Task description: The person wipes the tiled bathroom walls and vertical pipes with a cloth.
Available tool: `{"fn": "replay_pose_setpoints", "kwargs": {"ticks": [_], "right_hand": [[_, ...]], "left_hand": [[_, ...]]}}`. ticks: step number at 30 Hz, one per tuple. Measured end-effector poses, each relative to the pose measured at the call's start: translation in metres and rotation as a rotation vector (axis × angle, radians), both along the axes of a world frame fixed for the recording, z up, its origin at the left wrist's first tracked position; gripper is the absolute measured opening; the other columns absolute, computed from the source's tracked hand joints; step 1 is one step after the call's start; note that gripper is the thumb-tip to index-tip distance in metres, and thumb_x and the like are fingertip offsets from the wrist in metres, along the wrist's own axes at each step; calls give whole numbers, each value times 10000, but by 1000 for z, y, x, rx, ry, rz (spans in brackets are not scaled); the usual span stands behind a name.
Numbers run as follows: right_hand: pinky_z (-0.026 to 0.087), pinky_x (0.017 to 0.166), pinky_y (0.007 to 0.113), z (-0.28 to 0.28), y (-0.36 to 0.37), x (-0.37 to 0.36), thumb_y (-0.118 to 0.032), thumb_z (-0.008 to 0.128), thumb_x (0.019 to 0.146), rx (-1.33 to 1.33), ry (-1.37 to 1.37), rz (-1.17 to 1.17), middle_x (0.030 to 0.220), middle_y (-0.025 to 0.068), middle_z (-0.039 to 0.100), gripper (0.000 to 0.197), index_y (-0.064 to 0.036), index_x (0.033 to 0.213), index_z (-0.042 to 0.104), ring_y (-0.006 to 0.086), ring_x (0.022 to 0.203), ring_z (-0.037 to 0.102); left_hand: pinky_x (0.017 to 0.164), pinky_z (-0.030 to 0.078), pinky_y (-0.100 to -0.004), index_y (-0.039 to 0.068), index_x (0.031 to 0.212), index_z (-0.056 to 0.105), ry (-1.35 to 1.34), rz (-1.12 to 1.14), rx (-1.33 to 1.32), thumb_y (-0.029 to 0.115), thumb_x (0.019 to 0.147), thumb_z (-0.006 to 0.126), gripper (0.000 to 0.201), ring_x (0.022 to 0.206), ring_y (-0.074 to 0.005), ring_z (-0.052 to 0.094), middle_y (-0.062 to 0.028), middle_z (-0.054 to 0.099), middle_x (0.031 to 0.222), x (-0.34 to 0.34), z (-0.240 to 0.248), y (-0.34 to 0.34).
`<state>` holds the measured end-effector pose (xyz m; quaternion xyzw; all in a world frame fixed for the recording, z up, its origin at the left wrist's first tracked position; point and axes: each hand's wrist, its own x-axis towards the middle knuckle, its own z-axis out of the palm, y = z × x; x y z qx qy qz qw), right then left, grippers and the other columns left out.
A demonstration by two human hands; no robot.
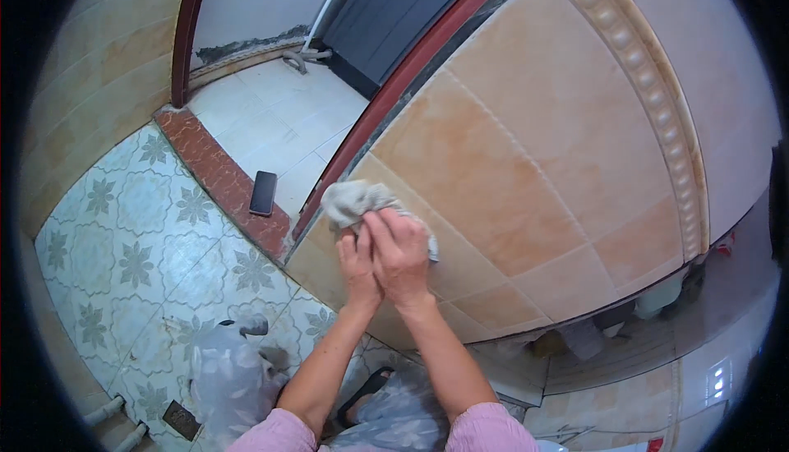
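A crumpled pale grey cloth (pixel 355 198) is pressed against the lower part of the tiled wall (pixel 485 181), close to the dark red door frame. My right hand (pixel 400 251) is closed on the cloth, its fingers bent over the bunched fabric. Tight beside it, my left hand (pixel 359 267) also has its fingers curled at the cloth's lower edge. Part of the cloth hangs out past the right hand on its right side. The fingertips of both hands are partly hidden in the folds.
A dark phone (pixel 263 194) lies on the red stone threshold (pixel 205 152) of the doorway. Beyond stand a dark grey cabinet-like appliance (pixel 394 16) and a grey hose (pixel 304 59). Patterned floor tiles (pixel 136 263) spread at left. A floor drain (pixel 181 420) sits lower left.
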<state>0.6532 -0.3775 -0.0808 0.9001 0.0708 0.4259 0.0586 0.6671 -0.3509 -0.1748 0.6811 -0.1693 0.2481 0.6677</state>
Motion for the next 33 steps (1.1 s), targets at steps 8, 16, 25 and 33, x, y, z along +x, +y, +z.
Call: {"fn": "replay_pose_setpoints", "kwargs": {"ticks": [8,16,25,33], "right_hand": [[439,847,388,-47,-12,-58,-65,643,748,195,241,1,1102,93,584,268,-67,1016,654,280,989,541],[457,826,399,41,-54,-156,7,595,765,61,-121,-344,1052,145,591,247,-23,1003,655,308,947,558],[232,1066,519,18,-74,-165,-325,443,943,306,-245,-421,1408,304,215,620,25,1410,235,473,1306,238],[250,1076,506,86,-70,-83,-255,537,867,-117,-209,-329,1442,223,251,602,-64,1402,341,437,1320,265]], "left_hand": [[784,427,-425,11,1161,484,372,-305,-127,132,831,543,356,942,-368,502,-194,501,1012,-64,-24,0],[836,463,-419,117,1258,536,-310,-649,22,58,758,604,508,960,-367,504,-171,487,1060,-89,70,-18],[943,400,-411,102,1174,586,-723,-515,207,156,725,572,452,1128,-318,464,-114,505,1247,-81,122,-38],[967,370,-498,48,1291,487,-590,-110,204,103,754,603,552,1175,-456,411,-266,416,1278,-18,163,-12]]}}
